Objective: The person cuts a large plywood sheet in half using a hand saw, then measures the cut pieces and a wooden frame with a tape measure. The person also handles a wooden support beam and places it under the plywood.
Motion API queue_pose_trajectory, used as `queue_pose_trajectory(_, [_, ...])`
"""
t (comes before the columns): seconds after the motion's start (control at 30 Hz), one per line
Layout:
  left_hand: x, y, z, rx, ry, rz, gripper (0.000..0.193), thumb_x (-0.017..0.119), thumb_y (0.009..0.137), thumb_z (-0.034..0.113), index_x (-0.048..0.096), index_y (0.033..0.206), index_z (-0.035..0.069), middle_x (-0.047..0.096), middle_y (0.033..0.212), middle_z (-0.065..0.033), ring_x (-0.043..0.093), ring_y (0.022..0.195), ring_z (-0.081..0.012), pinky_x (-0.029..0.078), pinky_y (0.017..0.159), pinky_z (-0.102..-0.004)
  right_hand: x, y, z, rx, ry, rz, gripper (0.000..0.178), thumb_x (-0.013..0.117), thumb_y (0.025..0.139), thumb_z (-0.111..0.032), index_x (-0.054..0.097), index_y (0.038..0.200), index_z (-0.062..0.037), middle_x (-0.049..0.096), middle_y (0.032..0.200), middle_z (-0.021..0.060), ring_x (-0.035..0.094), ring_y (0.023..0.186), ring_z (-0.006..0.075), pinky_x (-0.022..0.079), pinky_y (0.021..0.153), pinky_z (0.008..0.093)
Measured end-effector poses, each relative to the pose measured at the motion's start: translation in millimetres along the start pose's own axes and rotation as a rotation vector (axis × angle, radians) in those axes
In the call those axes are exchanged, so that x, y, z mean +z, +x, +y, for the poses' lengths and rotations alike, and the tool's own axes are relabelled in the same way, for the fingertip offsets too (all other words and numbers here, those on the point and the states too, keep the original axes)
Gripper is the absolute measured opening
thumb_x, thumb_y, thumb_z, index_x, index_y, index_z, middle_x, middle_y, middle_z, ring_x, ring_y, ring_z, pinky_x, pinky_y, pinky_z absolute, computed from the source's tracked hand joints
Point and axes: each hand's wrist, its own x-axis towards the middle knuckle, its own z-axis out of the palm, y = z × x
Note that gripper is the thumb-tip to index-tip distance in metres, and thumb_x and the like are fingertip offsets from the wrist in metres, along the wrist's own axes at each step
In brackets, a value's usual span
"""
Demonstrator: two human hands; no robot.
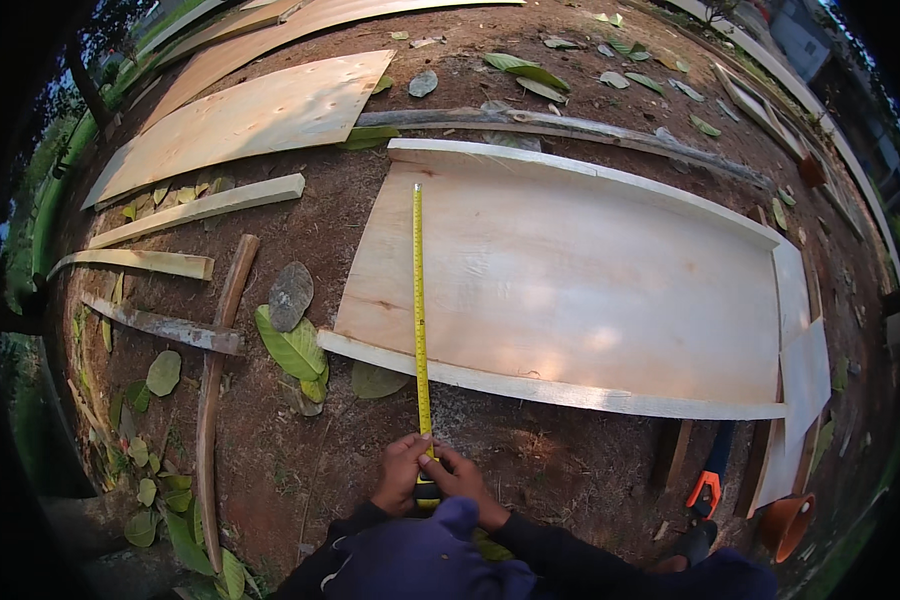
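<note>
A yellow tape measure (419,300) is held close to my body, its blade pulled out away from me. The blade crosses the near edge strip and lies over a pale plywood panel (570,290), its end near the far edge. My left hand (401,474) closes round the tape's left side, fingertips at the blade by the case. My right hand (463,484) grips the dark and yellow case from the right, thumb near the blade. Light wooden strips run along the panel's near and far long edges and its right end. Part of the case is hidden by my hands.
An orange-handled saw (706,490) lies at lower right, beside a clay pot (786,527). More plywood sheets (240,125) and wooden battens (205,210) lie on the dirt at left. A rough pole (570,128) lies beyond the panel. Large leaves (292,342) are scattered about.
</note>
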Motion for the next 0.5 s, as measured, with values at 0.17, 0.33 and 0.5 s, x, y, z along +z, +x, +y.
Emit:
queue_pose_trajectory(0.17, [5, 4, 11, 0.065, -0.091, 0.060, 0.025, 0.049, 0.111, 0.021, 0.062, 0.104, 0.001, 0.072, 0.098, -0.0134, 0.072, 0.087, -0.0207, 0.059, 0.081, -0.0324, 0, -7, -33, 0.017, 0.098, 0.079, 0.045, 0.066, 0.105, -0.026, 0.053, 0.137, 0.0012, 0.072, 0.119, 0.0180, 0.070, 0.107, 0.0200, 0.056, 0.091, 0.0314])
queue_pose_trajectory(0.33, [-29, 41, 34, 0.125, 0.025, 0.037, 0.026, 0.053, 0.110, 0.029, 0.059, 0.099, 0.007, 0.072, 0.090, -0.0117, 0.072, 0.074, -0.0177, 0.062, 0.065, -0.0339, -63, 14, -37, -0.338, -0.506, 0.237, 0.042, 0.070, 0.100, -0.024, 0.058, 0.130, 0.0029, 0.071, 0.118, 0.0213, 0.072, 0.106, 0.0309, 0.056, 0.093, 0.0395])
queue_pose_trajectory(0.5, [-70, 50, 75, 0.124, 0.176, 0.186, 0.027, 0.056, 0.109, 0.026, 0.062, 0.094, 0.005, 0.070, 0.079, -0.0080, 0.067, 0.060, -0.0153, 0.056, 0.055, -0.0296, -147, 38, -62, -0.532, -0.820, 0.616, 0.043, 0.072, 0.095, -0.019, 0.059, 0.129, 0.0044, 0.062, 0.130, 0.0250, 0.059, 0.125, 0.0402, 0.047, 0.107, 0.0478])
